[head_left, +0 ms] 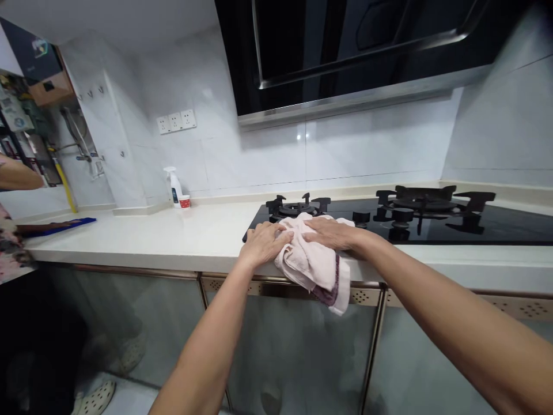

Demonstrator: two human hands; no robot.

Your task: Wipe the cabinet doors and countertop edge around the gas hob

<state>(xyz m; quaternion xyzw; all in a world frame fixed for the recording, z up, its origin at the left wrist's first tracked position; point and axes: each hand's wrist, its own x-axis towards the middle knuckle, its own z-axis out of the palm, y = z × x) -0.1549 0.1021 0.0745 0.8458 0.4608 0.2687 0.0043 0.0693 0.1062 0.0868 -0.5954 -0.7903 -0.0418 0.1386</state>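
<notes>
A pale pink towel (305, 248) with a dark purple band lies bunched on the front left corner of the black gas cooktop (436, 230). Its lower end hangs over the counter edge. My left hand (264, 243) grips the towel's left side, with the thumb on the cloth and the fingers bent at the cooktop's corner. From the right, my right hand (332, 231) presses on the towel, its fingers holding the folds. The left burner (298, 207) stands just behind the towel. A control knob (361, 219) is close to the right of my right hand.
A range hood (367, 69) hangs overhead. On the white counter (207, 230), a spray bottle (173, 187) and a red-and-white cup (184, 202) stand by the wall. At far left, another person's hand (60, 225) rests on a blue cloth (82, 222). The right burner (425, 204) carries a black grate.
</notes>
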